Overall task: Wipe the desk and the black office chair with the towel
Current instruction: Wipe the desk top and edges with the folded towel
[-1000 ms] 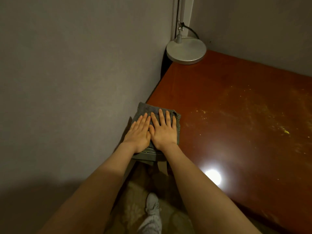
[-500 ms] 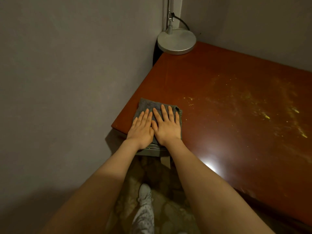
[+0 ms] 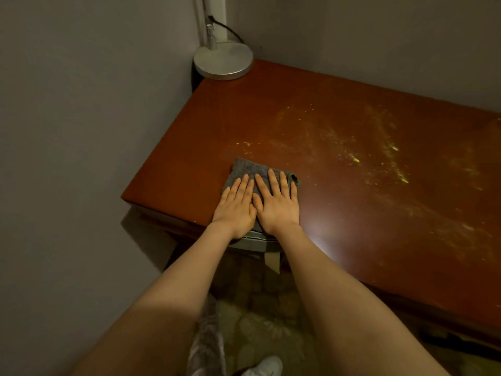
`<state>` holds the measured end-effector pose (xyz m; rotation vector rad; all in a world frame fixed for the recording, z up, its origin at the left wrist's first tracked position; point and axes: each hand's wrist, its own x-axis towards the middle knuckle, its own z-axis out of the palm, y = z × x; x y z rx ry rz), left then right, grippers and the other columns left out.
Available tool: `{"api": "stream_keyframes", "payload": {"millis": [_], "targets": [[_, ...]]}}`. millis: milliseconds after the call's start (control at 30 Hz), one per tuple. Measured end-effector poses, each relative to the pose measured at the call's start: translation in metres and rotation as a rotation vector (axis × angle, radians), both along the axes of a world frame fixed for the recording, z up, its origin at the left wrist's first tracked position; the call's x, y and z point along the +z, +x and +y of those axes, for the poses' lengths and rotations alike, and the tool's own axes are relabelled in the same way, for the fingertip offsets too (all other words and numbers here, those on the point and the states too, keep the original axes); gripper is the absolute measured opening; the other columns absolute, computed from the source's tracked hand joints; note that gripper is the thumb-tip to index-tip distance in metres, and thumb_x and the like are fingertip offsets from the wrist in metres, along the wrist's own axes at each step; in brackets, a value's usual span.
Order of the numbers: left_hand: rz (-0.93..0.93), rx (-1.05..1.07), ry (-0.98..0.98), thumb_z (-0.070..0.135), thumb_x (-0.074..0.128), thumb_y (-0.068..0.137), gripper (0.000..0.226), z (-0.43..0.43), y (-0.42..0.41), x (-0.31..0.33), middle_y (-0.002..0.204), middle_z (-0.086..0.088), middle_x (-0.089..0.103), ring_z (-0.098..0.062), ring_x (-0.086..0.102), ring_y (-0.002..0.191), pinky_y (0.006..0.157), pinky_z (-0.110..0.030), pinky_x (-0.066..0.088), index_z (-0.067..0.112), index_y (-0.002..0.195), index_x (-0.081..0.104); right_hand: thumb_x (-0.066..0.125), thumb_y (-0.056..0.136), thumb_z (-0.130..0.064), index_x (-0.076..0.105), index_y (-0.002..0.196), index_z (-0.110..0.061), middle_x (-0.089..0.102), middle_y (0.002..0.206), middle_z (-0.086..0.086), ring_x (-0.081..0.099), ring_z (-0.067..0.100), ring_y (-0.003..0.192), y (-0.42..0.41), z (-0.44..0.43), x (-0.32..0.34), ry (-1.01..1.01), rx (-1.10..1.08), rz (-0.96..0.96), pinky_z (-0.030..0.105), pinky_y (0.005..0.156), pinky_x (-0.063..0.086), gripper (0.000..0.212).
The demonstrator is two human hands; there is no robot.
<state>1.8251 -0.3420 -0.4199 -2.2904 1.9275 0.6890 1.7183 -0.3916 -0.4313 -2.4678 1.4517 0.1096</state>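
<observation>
A folded grey towel (image 3: 249, 169) lies flat at the near edge of the reddish-brown desk (image 3: 339, 147), a little in from its left corner. My left hand (image 3: 235, 207) and my right hand (image 3: 276, 204) press on it side by side, fingers straight and pointing away from me. Most of the towel is hidden under my palms, and its near end hangs over the desk edge. Yellowish dust and streaks (image 3: 379, 158) cover the desk to the right of the towel. The black office chair is not in view.
A round silver lamp base (image 3: 222, 62) with a black cable stands in the far left corner of the desk. Grey walls close in on the left and behind. Below the desk edge are a patterned floor and my shoe (image 3: 267, 366).
Both hands have slid the towel to the right along the near edge, away from the left corner. More bare desk now shows left of the towel.
</observation>
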Motion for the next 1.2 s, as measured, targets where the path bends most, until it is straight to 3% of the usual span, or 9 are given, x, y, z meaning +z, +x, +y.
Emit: {"api": "stream_keyframes", "payload": {"millis": [533, 733, 800, 867, 967, 1067, 1200], "targets": [[-0.005, -0.335, 0.024, 0.031, 0.012, 0.102, 0.057, -0.041, -0.166, 0.004, 0.155, -0.001, -0.025, -0.016, -0.022, 0.143, 0.116, -0.033, -0.011, 0.013, 0.148, -0.017, 0.011, 0.101, -0.047, -0.004, 0.15, -0.034, -0.011, 0.159, -0.001, -0.016, 0.022, 0.145, -0.173, 0.002, 0.0, -0.005, -0.37, 0.081, 0.041, 0.116, -0.009, 0.053], [0.14, -0.39, 0.006, 0.031, 0.023, 0.102, 0.058, -0.043, -0.19, 0.009, 0.154, -0.005, -0.028, -0.02, -0.022, 0.143, 0.117, -0.035, -0.008, 0.018, 0.151, -0.006, 0.008, 0.101, -0.047, -0.009, 0.149, -0.034, -0.016, 0.158, -0.002, -0.019, 0.022, 0.144, -0.201, 0.009, 0.002, 0.037, -0.474, 0.116, 0.043, 0.116, -0.01, 0.053], [0.215, -0.257, -0.087, 0.031, 0.034, 0.101, 0.054, -0.042, -0.186, 0.011, 0.156, -0.009, -0.018, -0.025, -0.014, 0.145, 0.118, -0.039, 0.002, 0.024, 0.15, 0.015, 0.009, 0.101, -0.046, -0.008, 0.149, -0.033, -0.016, 0.158, -0.001, -0.019, 0.023, 0.144, -0.199, 0.009, 0.003, 0.038, -0.48, 0.11, 0.045, 0.116, -0.01, 0.053], [0.324, -0.08, -0.125, 0.025, 0.042, 0.099, 0.042, -0.043, -0.183, 0.014, 0.154, -0.015, 0.01, -0.031, 0.008, 0.142, 0.112, -0.043, 0.022, 0.026, 0.141, 0.037, 0.01, 0.101, -0.046, -0.006, 0.15, -0.032, -0.014, 0.158, 0.0, -0.017, 0.025, 0.144, -0.196, 0.01, 0.003, 0.025, -0.482, 0.113, 0.047, 0.115, -0.011, 0.053], [0.423, -0.027, -0.195, 0.011, 0.046, 0.095, 0.026, -0.045, -0.179, 0.021, 0.127, -0.012, 0.043, -0.029, 0.036, 0.121, 0.095, -0.036, 0.036, 0.017, 0.12, 0.05, 0.012, 0.101, -0.046, -0.002, 0.151, -0.032, -0.01, 0.159, 0.0, -0.016, 0.027, 0.144, -0.193, 0.012, 0.003, -0.003, -0.497, 0.094, 0.047, 0.114, -0.011, 0.054], [0.451, -0.085, -0.303, -0.004, 0.044, 0.088, 0.029, -0.041, -0.173, 0.028, 0.113, -0.009, 0.048, -0.026, 0.041, 0.108, 0.084, -0.031, 0.036, 0.013, 0.11, 0.051, 0.016, 0.101, -0.045, 0.003, 0.151, -0.029, -0.006, 0.159, 0.001, -0.012, 0.027, 0.145, -0.183, 0.017, 0.006, -0.049, -0.536, 0.011, 0.046, 0.115, -0.011, 0.054], [0.425, -0.014, -0.439, -0.008, 0.049, 0.081, 0.029, -0.027, -0.149, 0.034, 0.105, -0.007, 0.047, -0.023, 0.041, 0.1, 0.081, -0.032, 0.04, 0.012, 0.101, 0.051, 0.021, 0.102, -0.039, 0.007, 0.151, -0.025, -0.002, 0.159, 0.003, -0.007, 0.024, 0.146, -0.143, 0.024, 0.01, -0.121, -0.538, -0.119, 0.043, 0.115, -0.011, 0.053]]}}
